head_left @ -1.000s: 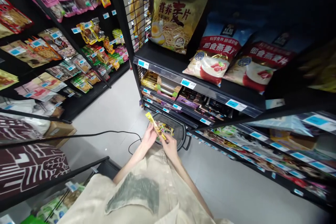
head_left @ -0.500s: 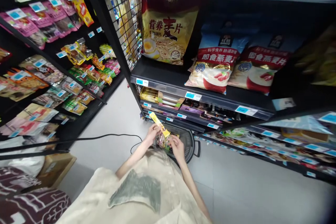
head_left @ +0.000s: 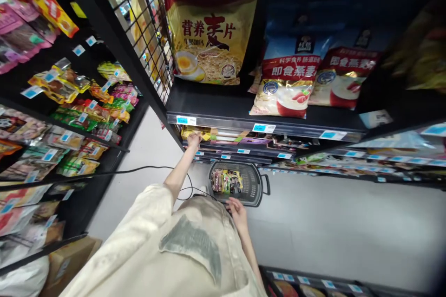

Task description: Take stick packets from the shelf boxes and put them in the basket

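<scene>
My left hand (head_left: pixel 193 139) is stretched out to the second shelf, fingers curled on a yellow packet (head_left: pixel 199 133) among other yellow packs at the shelf's left end. My right hand (head_left: pixel 237 207) hangs low by my shirt, fingers loosely apart and holding nothing, just at the near rim of a dark plastic basket (head_left: pixel 256 190) on the floor. Several small colourful snack packets (head_left: pixel 226 181) lie in the basket's left half.
Big cereal bags (head_left: pixel 209 41) and oatmeal bags (head_left: pixel 289 79) stand on the shelf above. A wire grid panel (head_left: pixel 146 23) ends that rack. Another rack of snack packs (head_left: pixel 87 111) lines the left. A black cable (head_left: pixel 146 169) crosses the grey floor.
My left hand has lifted the yellow packet away from the basket and up to the second shelf. My right hand let go of it and dropped to the basket's near rim.
</scene>
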Demonstrator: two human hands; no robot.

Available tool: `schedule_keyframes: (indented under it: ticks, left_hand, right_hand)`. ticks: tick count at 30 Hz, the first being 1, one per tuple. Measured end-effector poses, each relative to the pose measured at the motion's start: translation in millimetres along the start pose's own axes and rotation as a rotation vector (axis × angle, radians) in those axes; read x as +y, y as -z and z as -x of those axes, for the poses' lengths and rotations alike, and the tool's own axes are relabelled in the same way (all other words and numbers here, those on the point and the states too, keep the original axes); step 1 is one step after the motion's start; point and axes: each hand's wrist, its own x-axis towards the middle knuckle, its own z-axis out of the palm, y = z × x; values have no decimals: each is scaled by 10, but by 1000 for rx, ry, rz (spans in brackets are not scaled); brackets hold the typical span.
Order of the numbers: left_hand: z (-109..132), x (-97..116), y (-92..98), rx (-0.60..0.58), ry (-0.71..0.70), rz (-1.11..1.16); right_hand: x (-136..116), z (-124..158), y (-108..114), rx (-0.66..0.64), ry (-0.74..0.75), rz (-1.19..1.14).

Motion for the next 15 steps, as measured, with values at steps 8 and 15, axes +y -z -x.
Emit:
schedule_keyframes:
  ticks: [8,15]
  left_hand:
    - [-338,-43,-258,99,26,-175]
    - [-404,-99,-292,44,-121,-464]
  right_hand:
    - [-73,106,-32,61,-42,-18]
    - [-233,-33,-116,99,-36,22]
